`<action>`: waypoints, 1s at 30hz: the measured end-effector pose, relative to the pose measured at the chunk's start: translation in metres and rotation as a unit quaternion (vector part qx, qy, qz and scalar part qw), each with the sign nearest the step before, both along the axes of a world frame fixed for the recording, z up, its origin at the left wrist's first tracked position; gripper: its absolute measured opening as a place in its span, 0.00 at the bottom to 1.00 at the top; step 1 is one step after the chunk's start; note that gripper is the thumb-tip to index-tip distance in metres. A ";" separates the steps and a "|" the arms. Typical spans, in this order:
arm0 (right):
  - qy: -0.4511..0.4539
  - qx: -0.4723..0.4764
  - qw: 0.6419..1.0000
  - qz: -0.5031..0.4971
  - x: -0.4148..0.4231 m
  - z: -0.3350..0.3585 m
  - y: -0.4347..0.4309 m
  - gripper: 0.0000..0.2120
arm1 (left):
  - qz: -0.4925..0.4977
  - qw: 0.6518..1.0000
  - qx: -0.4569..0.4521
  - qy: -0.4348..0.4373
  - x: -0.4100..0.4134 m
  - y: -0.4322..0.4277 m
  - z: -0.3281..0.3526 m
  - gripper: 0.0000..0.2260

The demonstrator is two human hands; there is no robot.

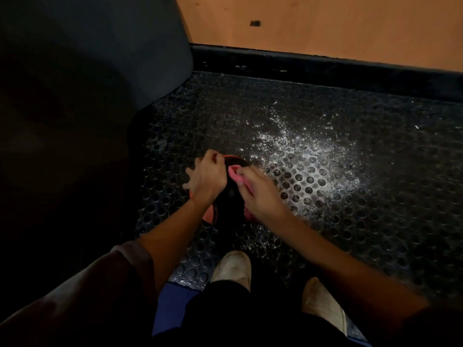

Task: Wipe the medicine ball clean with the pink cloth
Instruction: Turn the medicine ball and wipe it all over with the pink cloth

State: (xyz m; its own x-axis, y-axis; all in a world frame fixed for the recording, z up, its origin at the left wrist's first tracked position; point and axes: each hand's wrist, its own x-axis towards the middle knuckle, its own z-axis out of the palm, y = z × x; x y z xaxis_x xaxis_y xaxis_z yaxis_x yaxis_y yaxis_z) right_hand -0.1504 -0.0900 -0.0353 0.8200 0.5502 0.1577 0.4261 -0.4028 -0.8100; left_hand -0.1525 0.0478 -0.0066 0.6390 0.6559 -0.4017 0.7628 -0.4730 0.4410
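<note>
Left hand [208,176] and right hand [261,195] nearly touch.

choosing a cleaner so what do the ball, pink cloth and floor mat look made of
Medicine ball: black with orange panels, matte, probably rubber or synthetic leather; too dark to be sure. Pink cloth: soft bunched fabric, maybe microfibre. Floor mat: black rubber by its look, moulded round pattern, scattered with glinting white specks.
</note>
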 end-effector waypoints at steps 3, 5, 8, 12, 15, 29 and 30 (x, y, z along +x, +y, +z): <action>0.058 -0.001 0.997 -0.045 0.014 -0.002 -0.006 0.06 | -0.002 1.000 -0.025 0.001 0.001 0.001 0.001 0.17; 0.097 -0.009 0.991 -0.090 0.027 -0.003 -0.011 0.03 | -0.028 0.998 -0.048 0.005 0.000 0.006 0.002 0.17; 0.104 0.003 0.988 -0.117 0.043 0.004 -0.008 0.05 | -0.102 0.993 -0.056 -0.020 -0.007 0.022 -0.003 0.18; 0.040 -0.030 0.998 -0.049 0.042 0.010 0.014 0.09 | -0.165 0.981 -0.025 -0.097 -0.012 0.026 -0.016 0.18; -0.021 -0.022 1.000 0.005 0.023 0.010 0.015 0.07 | -0.138 0.984 -0.044 -0.106 -0.004 0.027 -0.020 0.17; 0.053 0.029 0.998 0.024 -0.022 -0.015 -0.011 0.07 | 0.017 0.970 -0.161 -0.182 -0.014 0.075 -0.042 0.12; 0.072 0.032 0.997 0.027 -0.021 -0.014 -0.009 0.06 | 0.015 0.970 -0.158 -0.184 -0.014 0.076 -0.040 0.12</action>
